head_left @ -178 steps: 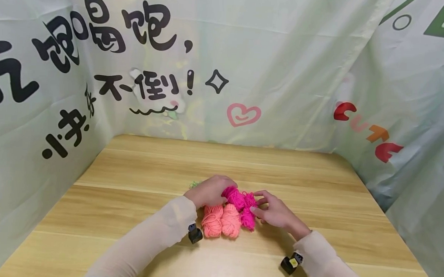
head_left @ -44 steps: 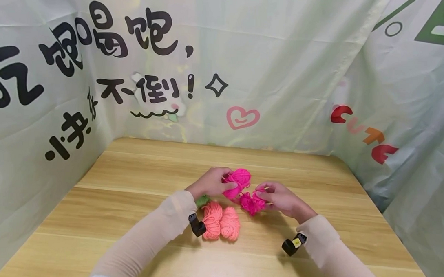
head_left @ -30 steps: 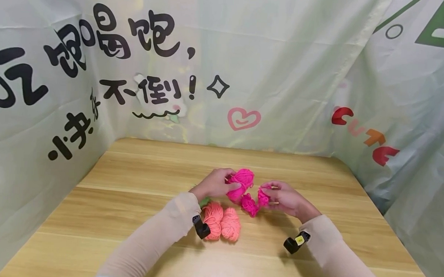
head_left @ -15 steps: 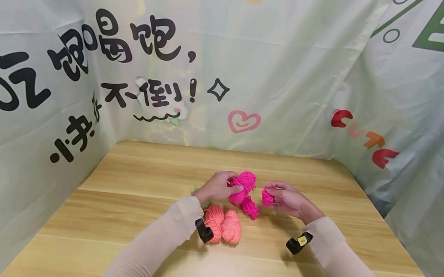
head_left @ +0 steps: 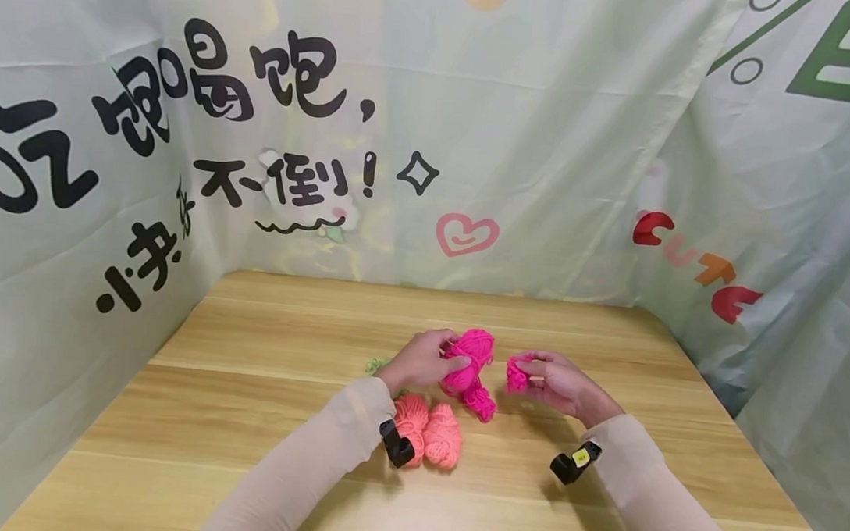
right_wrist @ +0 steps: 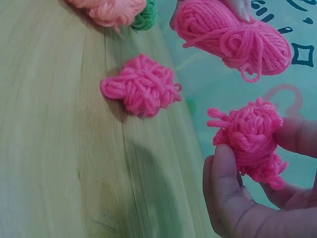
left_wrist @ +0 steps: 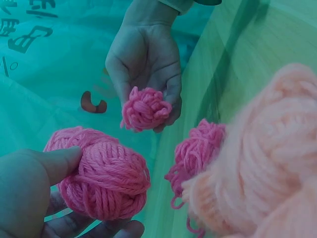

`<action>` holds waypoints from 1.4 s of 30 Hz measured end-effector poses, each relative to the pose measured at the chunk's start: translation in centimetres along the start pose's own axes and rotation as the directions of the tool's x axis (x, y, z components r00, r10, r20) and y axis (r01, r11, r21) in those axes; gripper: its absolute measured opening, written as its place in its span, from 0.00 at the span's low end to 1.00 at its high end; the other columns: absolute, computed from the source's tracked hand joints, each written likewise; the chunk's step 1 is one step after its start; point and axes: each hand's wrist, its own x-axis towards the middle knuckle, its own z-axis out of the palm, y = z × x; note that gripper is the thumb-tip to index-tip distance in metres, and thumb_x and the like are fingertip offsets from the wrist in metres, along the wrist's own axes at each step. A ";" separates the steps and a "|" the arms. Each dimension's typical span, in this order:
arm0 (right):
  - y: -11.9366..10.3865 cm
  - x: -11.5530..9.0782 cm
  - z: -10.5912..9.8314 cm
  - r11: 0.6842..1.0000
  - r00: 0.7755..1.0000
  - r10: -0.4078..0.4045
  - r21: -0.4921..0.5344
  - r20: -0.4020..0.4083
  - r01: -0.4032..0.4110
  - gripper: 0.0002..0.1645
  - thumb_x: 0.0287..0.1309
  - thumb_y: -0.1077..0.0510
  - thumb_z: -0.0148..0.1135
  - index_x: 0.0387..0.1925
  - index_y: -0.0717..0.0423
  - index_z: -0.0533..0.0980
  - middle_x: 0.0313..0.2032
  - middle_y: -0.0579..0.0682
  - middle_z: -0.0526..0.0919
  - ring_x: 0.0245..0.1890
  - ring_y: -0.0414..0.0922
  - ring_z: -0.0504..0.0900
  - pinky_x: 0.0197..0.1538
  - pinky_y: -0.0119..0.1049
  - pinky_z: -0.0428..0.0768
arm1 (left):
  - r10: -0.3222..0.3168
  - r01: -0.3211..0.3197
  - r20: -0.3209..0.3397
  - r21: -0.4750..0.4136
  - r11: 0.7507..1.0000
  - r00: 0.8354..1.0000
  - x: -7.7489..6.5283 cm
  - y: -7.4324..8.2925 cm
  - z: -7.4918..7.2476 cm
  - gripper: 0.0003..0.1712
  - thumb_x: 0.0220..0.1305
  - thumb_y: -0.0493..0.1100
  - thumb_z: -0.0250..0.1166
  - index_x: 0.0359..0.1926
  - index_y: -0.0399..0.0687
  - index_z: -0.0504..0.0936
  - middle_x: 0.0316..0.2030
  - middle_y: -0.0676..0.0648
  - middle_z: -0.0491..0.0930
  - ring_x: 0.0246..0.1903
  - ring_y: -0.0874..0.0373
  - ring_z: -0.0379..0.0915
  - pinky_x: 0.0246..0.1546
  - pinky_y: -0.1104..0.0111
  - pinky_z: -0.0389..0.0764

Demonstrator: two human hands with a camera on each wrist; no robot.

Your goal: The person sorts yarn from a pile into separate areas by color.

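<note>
Left hand (head_left: 422,361) pinches a big pink yarn ball (head_left: 474,347); right hand (head_left: 564,384) pinches a small pink bundle (right_wrist: 252,139). Another pink clump (right_wrist: 143,85) sits on the worktop (head_left: 268,330) near peach yarn balls (head_left: 443,436).

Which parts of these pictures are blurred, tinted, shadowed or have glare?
Left wrist: strong teal tint, nearest coral yarn soft, apparently out of focus, big pink ball sharper; right wrist: dark shadow across the table; head: pale glare on its near part.

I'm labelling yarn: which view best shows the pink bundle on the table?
The right wrist view: the pink bundle shows whole. The head view shows it small, seemingly partly behind the larger held skein; in the left wrist view, peach yarn covers part of it.
</note>
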 end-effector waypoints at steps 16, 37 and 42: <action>-0.3 0.6 -1.6 1.000 0.999 0.019 -0.022 -0.040 -0.020 0.16 0.71 0.62 0.51 0.54 0.68 0.65 0.40 0.53 0.82 0.38 0.45 0.82 0.51 0.45 0.79 | -0.063 0.062 -0.021 -0.044 0.997 0.998 1.6 1.1 0.7 0.25 0.67 0.53 0.63 0.59 0.46 0.76 0.41 0.52 0.77 0.39 0.59 0.74 0.40 0.66 0.77; -0.5 1.1 -3.6 1.000 0.998 0.020 0.008 -0.067 -0.020 0.10 0.72 0.66 0.46 0.50 0.67 0.67 0.37 0.53 0.80 0.36 0.45 0.81 0.47 0.41 0.81 | -0.176 0.167 0.003 -0.322 0.932 0.984 2.7 1.7 2.6 0.23 0.67 0.47 0.64 0.58 0.42 0.72 0.41 0.46 0.75 0.30 0.56 0.79 0.30 0.62 0.84; -0.7 1.0 -4.2 1.000 0.998 0.024 0.018 -0.063 -0.022 0.08 0.72 0.65 0.47 0.47 0.66 0.68 0.36 0.53 0.80 0.35 0.45 0.81 0.47 0.41 0.81 | -0.184 0.174 -0.002 -0.316 0.933 0.983 3.0 2.1 3.3 0.23 0.66 0.47 0.65 0.57 0.43 0.73 0.40 0.47 0.75 0.33 0.56 0.79 0.31 0.64 0.83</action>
